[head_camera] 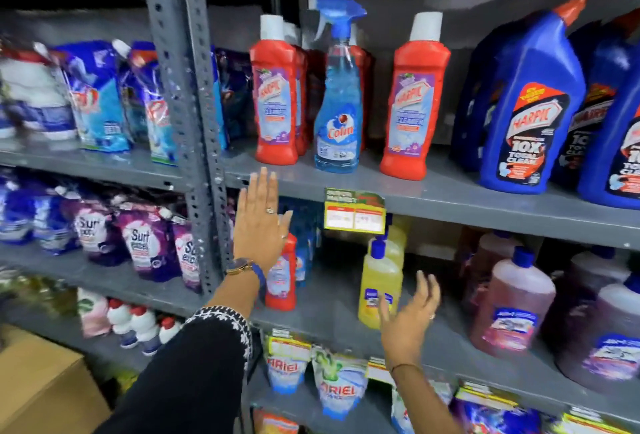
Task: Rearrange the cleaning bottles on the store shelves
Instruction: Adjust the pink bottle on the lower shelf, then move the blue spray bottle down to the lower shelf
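On the upper grey shelf stand a red Harpic bottle, a blue Colin spray bottle, a second red Harpic bottle and big blue Harpic bottles. My left hand is raised flat with fingers apart, just below that shelf's front edge, holding nothing. Behind it on the middle shelf stands a small red bottle. My right hand is open in front of a yellow bottle with a blue cap, not gripping it.
Pink and purple floor-cleaner bottles fill the middle shelf at the right. A perforated grey upright divides the racks; detergent pouches sit left of it. Ariel pouches lie below. A cardboard box stands at the lower left.
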{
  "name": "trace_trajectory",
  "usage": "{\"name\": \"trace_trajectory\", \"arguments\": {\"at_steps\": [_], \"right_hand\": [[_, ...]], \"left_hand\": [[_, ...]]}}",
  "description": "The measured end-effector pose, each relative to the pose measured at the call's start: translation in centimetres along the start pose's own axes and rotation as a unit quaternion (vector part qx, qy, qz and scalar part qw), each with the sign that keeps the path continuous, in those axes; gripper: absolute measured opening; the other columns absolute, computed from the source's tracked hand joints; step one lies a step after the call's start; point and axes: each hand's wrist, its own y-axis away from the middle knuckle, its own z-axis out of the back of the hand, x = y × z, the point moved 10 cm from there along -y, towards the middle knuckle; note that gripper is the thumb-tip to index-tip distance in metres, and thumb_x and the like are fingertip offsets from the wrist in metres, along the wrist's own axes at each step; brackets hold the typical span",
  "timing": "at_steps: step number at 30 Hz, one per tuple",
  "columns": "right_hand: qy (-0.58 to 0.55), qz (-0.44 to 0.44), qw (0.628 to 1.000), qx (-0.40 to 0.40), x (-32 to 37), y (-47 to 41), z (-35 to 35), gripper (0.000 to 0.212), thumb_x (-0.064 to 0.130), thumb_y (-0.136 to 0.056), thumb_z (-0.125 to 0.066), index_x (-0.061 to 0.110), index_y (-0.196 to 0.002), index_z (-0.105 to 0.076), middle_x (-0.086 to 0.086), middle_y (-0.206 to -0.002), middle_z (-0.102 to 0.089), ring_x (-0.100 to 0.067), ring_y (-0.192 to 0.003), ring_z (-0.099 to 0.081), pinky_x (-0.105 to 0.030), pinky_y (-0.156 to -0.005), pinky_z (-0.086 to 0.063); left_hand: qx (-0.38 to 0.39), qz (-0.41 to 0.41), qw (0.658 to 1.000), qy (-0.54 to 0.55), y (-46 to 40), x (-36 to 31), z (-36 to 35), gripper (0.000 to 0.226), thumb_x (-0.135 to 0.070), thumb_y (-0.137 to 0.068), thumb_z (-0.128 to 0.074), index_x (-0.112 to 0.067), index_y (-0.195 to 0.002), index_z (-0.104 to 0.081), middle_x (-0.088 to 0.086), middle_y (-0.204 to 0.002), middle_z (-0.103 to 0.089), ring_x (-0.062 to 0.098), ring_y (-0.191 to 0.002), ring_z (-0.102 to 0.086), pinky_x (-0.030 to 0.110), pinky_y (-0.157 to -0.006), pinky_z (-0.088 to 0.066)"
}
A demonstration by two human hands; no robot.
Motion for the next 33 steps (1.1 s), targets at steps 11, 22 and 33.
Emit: {"name": "trace_trajectory", "arguments": {"at_steps": [11,22,33], "right_hand": [[-0.139,0.182,0.972,0.063,22.3,6.7,-16.3,0.057,0.029,-0.085,-0.061,0.024,-0.132,-0.029,0.007,-0.142,-0.024,-0.002,-0.137,-0.021,-0.020,-0.113,-0.022],[-0.057,0.178,0.973,-0.135,33.1,-9.2,-16.1,0.067,0.024,-0.084,-0.063,0.005,-0.139,-0.029,-0.019,-0.150,-0.021,-0.033,-0.142,-0.015,-0.049,-0.116,-0.022],[0.117,-0.039,0.963,-0.238,27.8,-16.2,-13.5,0.103,0.042,-0.073,-0.072,0.017,-0.150,-0.008,-0.011,-0.158,-0.008,-0.028,-0.145,-0.012,-0.062,-0.110,-0.015]], "left_hand": [[-0.077,-0.004,0.997,0.024,-4.1,13.3,-2.6,0.068,-0.037,-0.095,-0.034,-0.002,-0.149,-0.014,0.022,-0.152,-0.025,0.033,-0.141,-0.013,0.038,-0.118,0.001],[-0.180,-0.116,0.967,0.142,-4.0,12.1,-4.0,0.067,-0.024,-0.098,-0.028,-0.015,-0.153,0.010,-0.003,-0.159,0.015,0.014,-0.146,0.008,0.035,-0.119,0.003],[-0.183,-0.120,0.961,0.171,-3.9,12.3,-4.1,0.056,-0.029,-0.103,-0.012,-0.012,-0.152,0.007,0.000,-0.159,0.013,0.015,-0.147,0.006,0.032,-0.119,0.001]]}}
